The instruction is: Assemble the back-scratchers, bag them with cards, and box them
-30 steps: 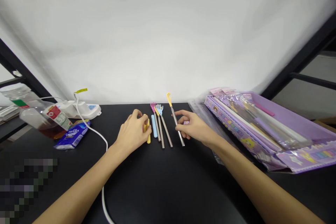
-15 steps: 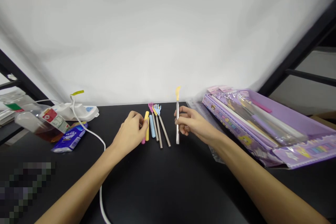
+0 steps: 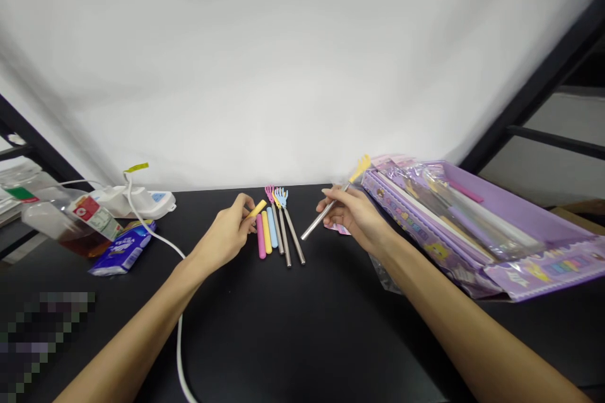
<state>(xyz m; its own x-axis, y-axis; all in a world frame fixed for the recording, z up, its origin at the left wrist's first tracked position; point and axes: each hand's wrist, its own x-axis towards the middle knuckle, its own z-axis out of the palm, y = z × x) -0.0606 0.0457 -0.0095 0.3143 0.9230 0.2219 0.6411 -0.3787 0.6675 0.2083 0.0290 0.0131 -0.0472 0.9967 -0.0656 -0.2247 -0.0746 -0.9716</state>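
Note:
My left hand [image 3: 227, 233] pinches a short yellow tube [image 3: 256, 208] just left of a row of small things on the black table [image 3: 293, 321]. That row holds a pink tube [image 3: 260, 244], a yellow tube [image 3: 266, 241], a blue tube [image 3: 271, 235] and metal rods with pink, yellow and blue hand-shaped tips [image 3: 276, 194]. My right hand [image 3: 353, 217] grips a metal rod with a yellow hand-shaped tip [image 3: 331, 208], tilted up to the right above the table. A small pink piece [image 3: 338, 227] lies under that hand.
A purple boxed set in clear wrap [image 3: 472, 227] lies at the right. At the left are a white power strip [image 3: 137, 201] with its cable [image 3: 179, 327], a tipped plastic bottle [image 3: 61, 217] and a blue packet [image 3: 123, 249]. A white wall stands behind.
My right hand lifted the yellow-tipped rod off the table, stood it up, then tilted it to the right. My left hand moved a yellow tube; pink and yellow tubes now lie in the row.

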